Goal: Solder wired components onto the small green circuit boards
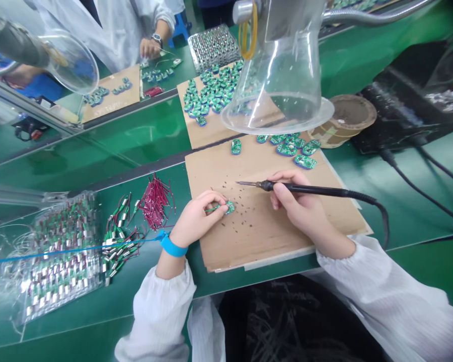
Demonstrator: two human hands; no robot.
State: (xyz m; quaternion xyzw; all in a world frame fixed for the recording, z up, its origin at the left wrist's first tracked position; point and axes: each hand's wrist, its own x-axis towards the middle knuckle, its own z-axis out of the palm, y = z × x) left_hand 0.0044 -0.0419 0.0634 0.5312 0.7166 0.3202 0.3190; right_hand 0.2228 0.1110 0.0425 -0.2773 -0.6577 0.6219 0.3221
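Between the thumb and fingers of my left hand is a small green circuit board, close above the brown cardboard sheet. A blue band circles that wrist. My right hand grips a black soldering iron like a pen. Its metal tip points left, above and to the right of the board and apart from it. Small dark specks lie scattered on the cardboard around the board. Part of the board is hidden under my left fingers.
Red wires and small metal parts with leads lie left, beside a filled plastic tray. More circuit boards sit at the cardboard's far edge. A clear fume hood hangs above. Across the divider, a person's hand rests near boards.
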